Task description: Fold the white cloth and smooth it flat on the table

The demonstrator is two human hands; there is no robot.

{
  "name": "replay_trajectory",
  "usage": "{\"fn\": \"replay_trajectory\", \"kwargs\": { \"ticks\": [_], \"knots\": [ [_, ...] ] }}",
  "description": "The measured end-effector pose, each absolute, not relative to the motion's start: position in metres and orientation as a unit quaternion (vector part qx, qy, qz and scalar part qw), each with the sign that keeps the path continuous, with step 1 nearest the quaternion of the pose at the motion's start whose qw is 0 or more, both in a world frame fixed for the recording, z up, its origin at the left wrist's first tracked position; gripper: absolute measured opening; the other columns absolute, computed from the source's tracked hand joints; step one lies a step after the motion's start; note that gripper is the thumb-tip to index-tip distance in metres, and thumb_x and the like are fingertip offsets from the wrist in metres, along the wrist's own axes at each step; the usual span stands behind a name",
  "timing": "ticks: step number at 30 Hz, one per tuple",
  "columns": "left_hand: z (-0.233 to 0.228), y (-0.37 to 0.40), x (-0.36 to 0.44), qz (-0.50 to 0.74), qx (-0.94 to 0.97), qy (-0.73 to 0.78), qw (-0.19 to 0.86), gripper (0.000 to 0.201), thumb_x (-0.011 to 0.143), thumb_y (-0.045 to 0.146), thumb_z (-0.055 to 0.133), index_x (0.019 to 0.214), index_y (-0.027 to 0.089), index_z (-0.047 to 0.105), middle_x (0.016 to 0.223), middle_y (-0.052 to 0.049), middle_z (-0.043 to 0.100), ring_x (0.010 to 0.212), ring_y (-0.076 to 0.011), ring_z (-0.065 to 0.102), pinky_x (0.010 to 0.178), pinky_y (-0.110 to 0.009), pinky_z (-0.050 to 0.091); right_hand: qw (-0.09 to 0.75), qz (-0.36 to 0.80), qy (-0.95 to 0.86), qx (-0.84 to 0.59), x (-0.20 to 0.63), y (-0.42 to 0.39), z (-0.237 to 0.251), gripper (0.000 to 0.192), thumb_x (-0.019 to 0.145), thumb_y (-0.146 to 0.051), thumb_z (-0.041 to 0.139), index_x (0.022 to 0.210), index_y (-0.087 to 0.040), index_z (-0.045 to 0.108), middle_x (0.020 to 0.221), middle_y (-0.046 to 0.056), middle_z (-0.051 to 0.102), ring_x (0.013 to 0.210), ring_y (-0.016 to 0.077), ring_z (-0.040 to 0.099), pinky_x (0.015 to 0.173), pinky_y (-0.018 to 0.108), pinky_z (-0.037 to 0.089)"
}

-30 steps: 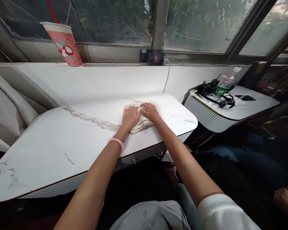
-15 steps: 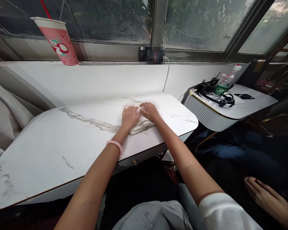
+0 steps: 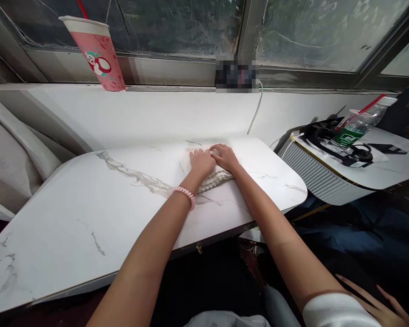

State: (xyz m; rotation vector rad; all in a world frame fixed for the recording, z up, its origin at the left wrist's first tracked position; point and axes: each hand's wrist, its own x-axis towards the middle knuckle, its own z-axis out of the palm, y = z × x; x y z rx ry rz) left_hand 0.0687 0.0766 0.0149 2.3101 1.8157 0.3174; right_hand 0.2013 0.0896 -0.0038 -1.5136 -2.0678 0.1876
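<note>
Both my hands press down on a folded white cloth (image 3: 215, 182) with a wavy, ruffled edge, which lies on the white marble-patterned table (image 3: 132, 222). My left hand (image 3: 202, 162) is palm down on its left part, fingers laid out over the fabric; a pink coiled band is around the wrist. Beside it, my right hand (image 3: 225, 158) rests on the right part, fingers slightly bent and reaching across the top towards the left one. The two hands touch or nearly touch. Much of the cloth is hidden under them.
A pink paper cup (image 3: 100, 59) with a red straw stands on the window sill, near a blurred dark object (image 3: 236, 75) with a white cable. At right, another table (image 3: 391, 170) bears a bottle (image 3: 352, 131) and black headgear. Another person's hand (image 3: 371, 295) shows lower right.
My left hand has shifted right, closer to my right hand, on the cloth. The camera has turned a little left, so the surroundings sit further right in view.
</note>
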Motion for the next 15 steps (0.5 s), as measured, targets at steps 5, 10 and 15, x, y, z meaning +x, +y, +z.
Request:
{"fn": "replay_trajectory", "kwargs": {
  "ticks": [5, 10, 15],
  "knots": [
    [0.006, 0.103, 0.076, 0.171, 0.79, 0.587, 0.047, 0.045, 0.098, 0.026, 0.028, 0.135, 0.017, 0.052, 0.147, -0.012, 0.051, 0.143, -0.0274, 0.037, 0.122, -0.046, 0.019, 0.304, 0.058, -0.739, -0.598, 0.206, 0.121, -0.011, 0.032, 0.089, -0.027, 0.045, 0.113, -0.022, 0.066, 0.126, 0.008, 0.066, 0.123, 0.0284, 0.054, 0.11, 0.047, 0.036],
    [0.0, 0.128, 0.073, 0.196, 0.776, 0.598, 0.043, 0.045, 0.097, 0.024, 0.027, 0.133, 0.014, 0.054, 0.144, -0.014, 0.053, 0.14, -0.0273, 0.04, 0.122, -0.046, 0.019, 0.307, 0.055, -0.749, -0.584, 0.204, 0.156, -0.012, 0.033, 0.087, -0.027, 0.044, 0.112, -0.023, 0.066, 0.124, 0.008, 0.066, 0.123, 0.0293, 0.053, 0.109, 0.049, 0.037],
    [0.001, 0.151, 0.074, 0.214, 0.754, 0.621, 0.03, 0.045, 0.098, 0.023, 0.027, 0.131, 0.013, 0.055, 0.139, -0.016, 0.056, 0.138, -0.0296, 0.041, 0.122, -0.046, 0.019, 0.292, 0.062, -0.763, -0.573, 0.199, 0.188, -0.01, 0.033, 0.087, -0.026, 0.044, 0.112, -0.022, 0.066, 0.124, 0.008, 0.066, 0.122, 0.0284, 0.054, 0.108, 0.046, 0.038]
  ]
}}
